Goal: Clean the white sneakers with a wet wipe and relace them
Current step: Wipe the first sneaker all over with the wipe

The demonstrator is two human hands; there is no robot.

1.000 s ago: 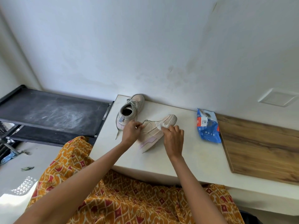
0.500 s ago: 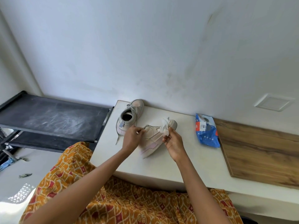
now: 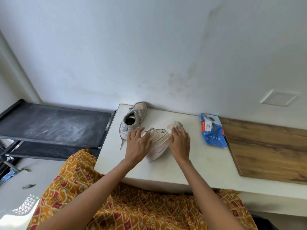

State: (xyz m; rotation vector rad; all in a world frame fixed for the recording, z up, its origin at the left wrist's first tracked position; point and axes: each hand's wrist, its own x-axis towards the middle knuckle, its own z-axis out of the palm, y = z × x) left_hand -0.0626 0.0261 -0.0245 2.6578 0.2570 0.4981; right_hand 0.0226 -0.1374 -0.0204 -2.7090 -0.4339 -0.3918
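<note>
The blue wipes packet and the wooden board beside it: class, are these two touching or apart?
Touching. The head view shows the blue wipes packet with its right edge overlapping the wooden board; no white counter shows between them.

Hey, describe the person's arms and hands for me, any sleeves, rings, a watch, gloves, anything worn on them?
Both forearms are bare up to the frame's edge: no sleeves show. The left hand and right hand wear no gloves, and no watch, bracelet or ring shows on the sides facing the camera. Below the arms, an orange garment with a red and cream pattern covers the lap.
</note>
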